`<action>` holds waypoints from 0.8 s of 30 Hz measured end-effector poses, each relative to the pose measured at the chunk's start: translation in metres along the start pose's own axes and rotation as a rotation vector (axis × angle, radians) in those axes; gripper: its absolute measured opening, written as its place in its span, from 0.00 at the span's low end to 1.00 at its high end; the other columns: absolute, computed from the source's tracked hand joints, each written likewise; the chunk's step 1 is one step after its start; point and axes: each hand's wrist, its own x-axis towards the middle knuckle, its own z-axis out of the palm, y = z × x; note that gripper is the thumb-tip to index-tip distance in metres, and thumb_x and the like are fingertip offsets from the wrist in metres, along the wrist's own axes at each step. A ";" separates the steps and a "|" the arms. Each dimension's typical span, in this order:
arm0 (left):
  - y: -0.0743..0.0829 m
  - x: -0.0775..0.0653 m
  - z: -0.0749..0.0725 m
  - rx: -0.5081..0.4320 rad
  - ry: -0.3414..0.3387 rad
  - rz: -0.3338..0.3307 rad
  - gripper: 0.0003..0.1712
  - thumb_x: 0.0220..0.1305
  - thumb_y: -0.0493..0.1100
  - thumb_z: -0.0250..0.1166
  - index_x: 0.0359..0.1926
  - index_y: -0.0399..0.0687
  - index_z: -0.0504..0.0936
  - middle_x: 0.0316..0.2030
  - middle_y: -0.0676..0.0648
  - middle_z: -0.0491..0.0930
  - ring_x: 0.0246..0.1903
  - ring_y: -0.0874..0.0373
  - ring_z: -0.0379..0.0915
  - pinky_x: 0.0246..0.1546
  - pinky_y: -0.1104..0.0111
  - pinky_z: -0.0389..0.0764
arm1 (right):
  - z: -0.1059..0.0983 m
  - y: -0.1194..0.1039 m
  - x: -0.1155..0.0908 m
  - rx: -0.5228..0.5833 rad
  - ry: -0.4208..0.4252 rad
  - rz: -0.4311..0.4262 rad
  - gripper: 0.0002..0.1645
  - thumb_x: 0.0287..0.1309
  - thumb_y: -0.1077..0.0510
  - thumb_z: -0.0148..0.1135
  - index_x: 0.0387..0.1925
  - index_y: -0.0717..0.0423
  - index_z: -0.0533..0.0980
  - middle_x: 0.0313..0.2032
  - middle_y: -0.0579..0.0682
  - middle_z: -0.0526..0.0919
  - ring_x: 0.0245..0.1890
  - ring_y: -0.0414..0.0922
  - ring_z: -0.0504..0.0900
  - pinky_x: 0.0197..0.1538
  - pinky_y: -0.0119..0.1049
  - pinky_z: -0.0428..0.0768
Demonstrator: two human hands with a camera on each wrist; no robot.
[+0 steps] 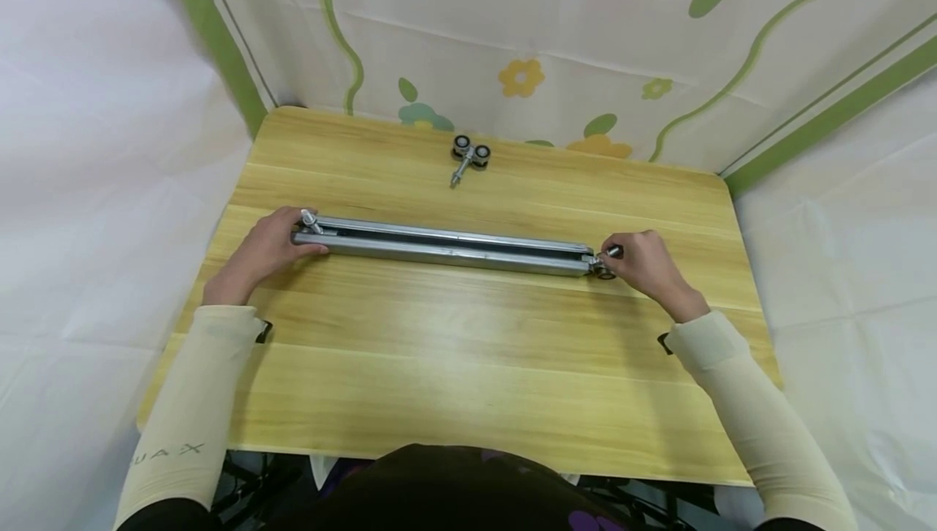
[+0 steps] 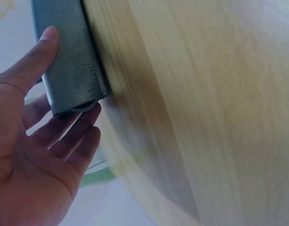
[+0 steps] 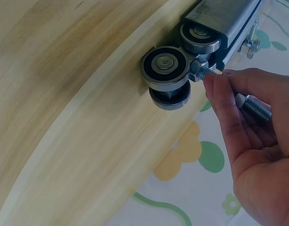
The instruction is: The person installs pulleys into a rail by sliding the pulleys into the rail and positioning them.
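Lengthwise across the bench [image 1: 439, 352], left to right in front of the person, extends a grey metal rail [image 1: 439, 254] with a dark slot along its length. Whether its whole underside touches the wood cannot be told. At its right end is a roller trolley [image 3: 165, 68]: one wheel sits at the rail's mouth, partly covered by the metal edge, while the outer wheels stand clear of it. The right hand [image 1: 647, 267] has this trolley by its threaded bolt [image 3: 257, 110], pinched between thumb and fingers near the nut, the bolt's tip showing beyond the grip.

At the other end, the left hand [image 1: 267, 248] holds the rail, its thumb lying along the near wall and its other fingers bent round behind and at the end. Close to that hand a second bolt [image 1: 311, 222], fitted with a nut, sticks out of the slot at a tilt; what carries it inside the rail is hidden.

Behind the rail and well apart from it, a loose trolley [image 1: 469, 155] lies near the bench's far edge, its bolt directed toward the person. Pale sleeves cover both forearms, the left sleeve [image 1: 179, 401] bearing dark lettering. Beyond the bench hangs a white cloth [image 1: 454, 35] printed with green vines, leaves and yellow flowers; plain white sheeting [image 1: 88, 189] flanks both sides.
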 end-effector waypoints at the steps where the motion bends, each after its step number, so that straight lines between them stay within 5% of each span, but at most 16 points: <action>1: 0.000 0.000 0.000 0.001 0.000 -0.001 0.41 0.66 0.48 0.78 0.70 0.28 0.72 0.64 0.22 0.73 0.65 0.25 0.68 0.66 0.33 0.68 | 0.000 0.000 0.000 -0.002 0.003 -0.002 0.05 0.64 0.66 0.72 0.38 0.67 0.87 0.29 0.60 0.90 0.22 0.45 0.87 0.30 0.47 0.88; 24: -0.001 0.000 0.001 -0.004 0.009 0.014 0.41 0.65 0.46 0.78 0.69 0.27 0.72 0.64 0.22 0.73 0.66 0.25 0.67 0.67 0.33 0.68 | 0.005 -0.019 0.012 -0.004 -0.019 -0.029 0.04 0.63 0.67 0.71 0.38 0.66 0.87 0.32 0.60 0.91 0.27 0.48 0.89 0.32 0.46 0.89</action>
